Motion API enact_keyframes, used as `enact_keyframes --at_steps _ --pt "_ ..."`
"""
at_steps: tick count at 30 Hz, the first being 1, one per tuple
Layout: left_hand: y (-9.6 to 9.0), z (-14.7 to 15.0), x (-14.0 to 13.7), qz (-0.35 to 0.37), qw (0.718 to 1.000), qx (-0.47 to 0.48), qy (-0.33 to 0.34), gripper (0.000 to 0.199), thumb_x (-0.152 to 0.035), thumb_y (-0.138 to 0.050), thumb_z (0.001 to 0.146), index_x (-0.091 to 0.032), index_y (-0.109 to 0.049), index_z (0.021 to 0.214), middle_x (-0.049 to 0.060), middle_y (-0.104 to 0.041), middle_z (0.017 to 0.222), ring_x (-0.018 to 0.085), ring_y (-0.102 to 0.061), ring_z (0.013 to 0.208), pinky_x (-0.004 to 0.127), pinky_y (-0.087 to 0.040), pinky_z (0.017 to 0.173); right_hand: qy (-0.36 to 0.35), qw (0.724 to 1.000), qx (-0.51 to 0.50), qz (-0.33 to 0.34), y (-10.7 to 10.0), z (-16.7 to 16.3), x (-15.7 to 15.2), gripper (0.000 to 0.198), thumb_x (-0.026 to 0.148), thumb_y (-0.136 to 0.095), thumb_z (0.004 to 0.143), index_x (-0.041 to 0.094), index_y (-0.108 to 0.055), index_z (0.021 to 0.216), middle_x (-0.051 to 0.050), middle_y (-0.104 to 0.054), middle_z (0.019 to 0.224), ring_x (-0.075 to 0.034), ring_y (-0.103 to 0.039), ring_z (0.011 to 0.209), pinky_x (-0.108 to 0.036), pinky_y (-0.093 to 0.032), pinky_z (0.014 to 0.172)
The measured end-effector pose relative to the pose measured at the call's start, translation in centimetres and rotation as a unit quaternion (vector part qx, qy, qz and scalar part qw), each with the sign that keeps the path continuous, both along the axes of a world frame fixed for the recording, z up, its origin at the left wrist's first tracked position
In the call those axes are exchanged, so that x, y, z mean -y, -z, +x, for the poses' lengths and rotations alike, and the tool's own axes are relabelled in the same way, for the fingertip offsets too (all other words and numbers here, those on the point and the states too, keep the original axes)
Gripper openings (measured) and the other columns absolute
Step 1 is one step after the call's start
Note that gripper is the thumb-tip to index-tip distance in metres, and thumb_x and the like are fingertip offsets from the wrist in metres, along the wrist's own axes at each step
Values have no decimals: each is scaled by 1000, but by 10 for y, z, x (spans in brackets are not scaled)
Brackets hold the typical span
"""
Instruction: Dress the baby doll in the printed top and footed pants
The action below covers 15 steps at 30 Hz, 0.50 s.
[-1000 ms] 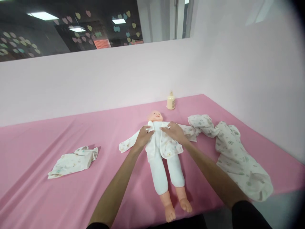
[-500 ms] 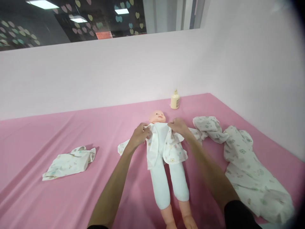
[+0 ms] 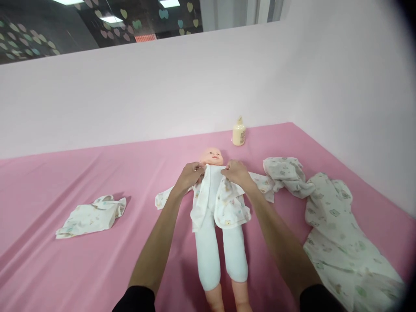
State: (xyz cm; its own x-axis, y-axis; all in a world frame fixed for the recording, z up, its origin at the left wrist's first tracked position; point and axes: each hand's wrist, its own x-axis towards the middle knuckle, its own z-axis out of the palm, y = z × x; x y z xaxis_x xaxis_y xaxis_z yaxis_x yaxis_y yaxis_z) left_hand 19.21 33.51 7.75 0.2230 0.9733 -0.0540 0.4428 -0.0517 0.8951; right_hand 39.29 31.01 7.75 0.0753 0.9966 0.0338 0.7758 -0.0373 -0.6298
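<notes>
A baby doll [image 3: 212,157] lies face up on the pink sheet, its white cloth body and legs showing. Around its torso and arms is a patterned white baby jacket [image 3: 232,210], hanging open down the front. My left hand [image 3: 191,177] pinches the jacket's front edge near the collar, on the left of the doll's chest. Opposite it, my right hand [image 3: 236,174] grips the other front edge by the collar. Both sleeves of the jacket stretch out to the sides, and parts of them are behind my forearms.
A cream pump bottle [image 3: 238,133] stands beyond the doll's head, near the white wall [image 3: 156,95]. On the left lies a folded patterned garment [image 3: 92,219]. Crumpled patterned cloths [image 3: 331,221] spread along the right side of the pink sheet [image 3: 139,160].
Both hands, still holding the jacket edges, have moved slightly left and closer together. The front flaps have drawn inward a little. The camera view has shifted slightly.
</notes>
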Motion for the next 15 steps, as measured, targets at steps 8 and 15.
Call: enact_keyframes --at_steps 8,15 --pt "-1 -10 -2 38 998 -40 28 38 -42 -64 83 -20 -72 113 3 -65 86 11 -51 68 24 -42 64 -34 997 -50 -41 -6 14 2 23 16 -48 70 20 -45 48 -2 -51 48 -14 -49 55 -26 -31 54" --pt "9 11 -6 168 973 -161 6 32 -48 -59 87 -26 -75 105 4 -64 97 17 -59 86 29 -45 79 -21 999 -34 -30 -4 9 9 23 40 -58 79 19 -57 70 -3 -64 70 -17 -57 72 -25 -34 60"
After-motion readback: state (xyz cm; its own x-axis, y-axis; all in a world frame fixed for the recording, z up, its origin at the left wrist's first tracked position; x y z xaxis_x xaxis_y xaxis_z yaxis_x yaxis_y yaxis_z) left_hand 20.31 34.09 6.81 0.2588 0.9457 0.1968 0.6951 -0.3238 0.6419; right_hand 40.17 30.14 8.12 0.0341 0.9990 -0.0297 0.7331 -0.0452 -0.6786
